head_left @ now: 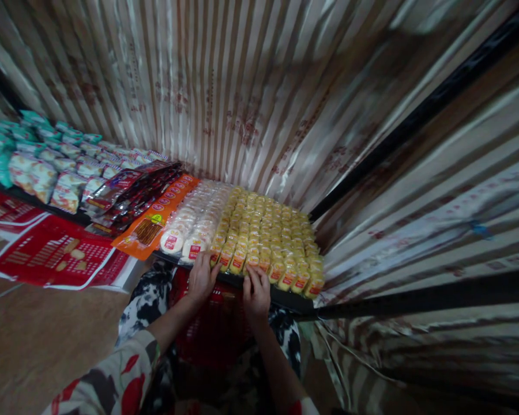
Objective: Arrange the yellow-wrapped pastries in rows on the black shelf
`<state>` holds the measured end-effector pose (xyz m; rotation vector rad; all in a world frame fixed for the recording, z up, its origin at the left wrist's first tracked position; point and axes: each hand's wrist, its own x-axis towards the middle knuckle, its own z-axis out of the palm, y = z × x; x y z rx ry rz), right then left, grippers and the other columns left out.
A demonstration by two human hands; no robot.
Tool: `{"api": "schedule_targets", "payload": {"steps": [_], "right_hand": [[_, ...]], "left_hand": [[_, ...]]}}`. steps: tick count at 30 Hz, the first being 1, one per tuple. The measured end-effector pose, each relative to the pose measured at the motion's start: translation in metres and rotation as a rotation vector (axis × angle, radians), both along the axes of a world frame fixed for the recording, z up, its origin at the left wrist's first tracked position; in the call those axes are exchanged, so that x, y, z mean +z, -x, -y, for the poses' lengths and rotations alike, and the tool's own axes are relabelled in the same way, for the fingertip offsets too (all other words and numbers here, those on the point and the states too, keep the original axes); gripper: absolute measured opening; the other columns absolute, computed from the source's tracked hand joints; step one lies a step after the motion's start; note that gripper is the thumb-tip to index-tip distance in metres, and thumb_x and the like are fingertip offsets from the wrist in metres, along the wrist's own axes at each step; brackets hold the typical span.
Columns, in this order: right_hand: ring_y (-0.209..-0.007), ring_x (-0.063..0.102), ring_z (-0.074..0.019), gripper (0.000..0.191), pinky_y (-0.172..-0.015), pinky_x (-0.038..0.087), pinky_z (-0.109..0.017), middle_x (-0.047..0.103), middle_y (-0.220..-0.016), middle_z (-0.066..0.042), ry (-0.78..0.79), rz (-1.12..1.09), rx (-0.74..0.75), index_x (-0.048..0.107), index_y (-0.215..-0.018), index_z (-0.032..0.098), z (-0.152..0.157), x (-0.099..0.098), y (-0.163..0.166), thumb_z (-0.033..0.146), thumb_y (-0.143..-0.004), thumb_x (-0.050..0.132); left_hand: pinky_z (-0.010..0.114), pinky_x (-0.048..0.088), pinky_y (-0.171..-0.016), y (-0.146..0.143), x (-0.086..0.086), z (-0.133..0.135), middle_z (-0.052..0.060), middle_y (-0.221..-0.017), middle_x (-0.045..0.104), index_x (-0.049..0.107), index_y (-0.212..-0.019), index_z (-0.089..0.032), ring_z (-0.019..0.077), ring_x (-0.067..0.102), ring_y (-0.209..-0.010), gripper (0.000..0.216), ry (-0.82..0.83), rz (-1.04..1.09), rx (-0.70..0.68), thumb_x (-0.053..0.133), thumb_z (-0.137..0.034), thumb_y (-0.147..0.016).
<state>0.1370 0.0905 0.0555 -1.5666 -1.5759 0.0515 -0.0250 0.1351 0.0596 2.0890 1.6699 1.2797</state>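
Observation:
My left hand [201, 278] rests at the front edge of the shelf [289, 300], fingers spread on the front row of yellow snack packs [266, 230] beside the white round packs [194, 222]. My right hand [256, 291] is just to its right, fingers curled onto a yellow pack at the shelf's front edge. Both forearms reach up from below, in patterned sleeves.
Orange packs [155, 222], dark red packs [130, 196] and teal and white bags [47, 161] fill the shelf to the left. A red basket [216, 328] sits below my hands. Red flattened cartons [52, 253] lie on the floor at left. Corrugated metal walls [251, 86] close in behind and right.

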Motion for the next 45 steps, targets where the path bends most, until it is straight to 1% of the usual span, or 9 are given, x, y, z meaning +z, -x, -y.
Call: {"api": "schedule_targets", "payload": {"steps": [8, 12, 18, 24, 29, 33, 37, 41, 45], "right_hand": [[-0.104, 0.050, -0.0177, 0.035, -0.090, 0.044, -0.035, 0.055, -0.109, -0.011, -0.003, 0.029, 0.022, 0.059, -0.113, 0.017, -0.001, 0.003, 0.001, 0.018, -0.087, 0.035], [-0.115, 0.046, -0.0202, 0.036, -0.096, 0.038, -0.042, 0.053, -0.120, -0.012, -0.088, 0.094, -0.118, 0.055, -0.117, 0.017, 0.010, 0.006, -0.012, 0.020, -0.089, 0.034], [-0.133, 0.024, -0.0268, 0.048, -0.101, 0.029, -0.051, 0.034, -0.140, -0.018, -0.075, 0.153, -0.374, 0.033, -0.136, 0.012, 0.020, -0.001, -0.043, 0.029, -0.091, 0.030], [-0.136, 0.014, -0.0273, 0.050, -0.103, 0.027, -0.051, 0.020, -0.147, -0.015, 0.013, 0.268, -0.303, 0.030, -0.138, 0.015, 0.016, -0.012, -0.057, 0.031, -0.091, 0.030], [-0.135, 0.017, -0.0282, 0.048, -0.101, 0.028, -0.053, 0.023, -0.146, -0.015, -0.088, 0.285, -0.314, 0.032, -0.137, 0.015, 0.016, -0.012, -0.057, 0.029, -0.091, 0.032], [-0.135, 0.016, -0.0275, 0.043, -0.103, 0.026, -0.053, 0.026, -0.145, -0.013, -0.105, 0.294, -0.255, 0.039, -0.132, 0.016, 0.011, 0.007, -0.049, 0.027, -0.091, 0.032], [-0.137, 0.010, -0.0252, 0.045, -0.106, 0.024, -0.048, 0.025, -0.146, -0.012, -0.015, 0.344, -0.123, 0.041, -0.131, 0.012, -0.022, 0.045, -0.035, 0.030, -0.091, 0.029], [-0.138, 0.004, -0.0214, 0.050, -0.109, 0.017, -0.043, 0.020, -0.148, -0.010, 0.224, 0.455, 0.060, 0.035, -0.136, 0.012, -0.083, 0.082, -0.015, 0.033, -0.092, 0.025], [-0.138, -0.001, -0.0207, 0.056, -0.111, 0.005, -0.041, 0.013, -0.149, -0.008, 0.537, 0.527, 0.188, 0.027, -0.140, 0.014, -0.140, 0.095, 0.004, 0.042, -0.091, 0.023]], "left_hand": [[0.030, 0.051, -0.076, -0.001, 0.003, 0.001, 0.007, -0.094, 0.058, 0.052, -0.104, -0.017, 0.0190, 0.057, -0.089, 0.021, 0.005, -0.103, 0.017, 0.050, -0.026, -0.085], [0.035, 0.047, -0.088, -0.003, 0.008, 0.011, 0.010, -0.109, 0.056, 0.055, -0.110, -0.017, 0.0213, 0.053, -0.102, 0.026, -0.143, -0.219, -0.009, 0.048, -0.026, -0.086], [0.047, 0.032, -0.103, -0.026, 0.001, 0.017, 0.013, -0.141, 0.034, 0.046, -0.129, -0.019, 0.0313, 0.020, -0.134, 0.043, -0.242, -0.449, -0.146, 0.047, -0.025, -0.086], [0.047, 0.028, -0.105, -0.041, -0.014, 0.015, 0.014, -0.146, 0.024, 0.035, -0.136, -0.014, 0.0304, 0.010, -0.137, 0.052, -0.186, -0.528, -0.108, 0.044, -0.023, -0.086], [0.050, 0.026, -0.106, -0.037, -0.016, 0.015, 0.013, -0.149, 0.014, 0.031, -0.138, -0.016, 0.0308, 0.009, -0.137, 0.054, -0.188, -0.492, -0.025, 0.045, -0.023, -0.086], [0.053, 0.027, -0.104, -0.042, -0.014, 0.009, 0.016, -0.150, 0.005, 0.027, -0.139, -0.013, 0.0350, 0.005, -0.136, 0.061, -0.160, -0.417, 0.092, 0.050, -0.031, -0.084], [0.056, 0.027, -0.103, -0.053, -0.015, 0.003, 0.017, -0.149, 0.002, 0.025, -0.140, -0.014, 0.0374, 0.006, -0.135, 0.067, -0.156, -0.405, 0.146, 0.053, -0.034, -0.082], [0.056, 0.029, -0.102, -0.060, -0.019, 0.000, 0.018, -0.148, 0.004, 0.023, -0.140, -0.014, 0.0371, 0.009, -0.135, 0.068, -0.210, -0.420, 0.188, 0.054, -0.032, -0.082], [0.055, 0.032, -0.100, -0.062, -0.025, -0.005, 0.020, -0.147, 0.010, 0.030, -0.138, -0.013, 0.0370, 0.014, -0.134, 0.064, -0.215, -0.449, 0.211, 0.055, -0.027, -0.080]]}}
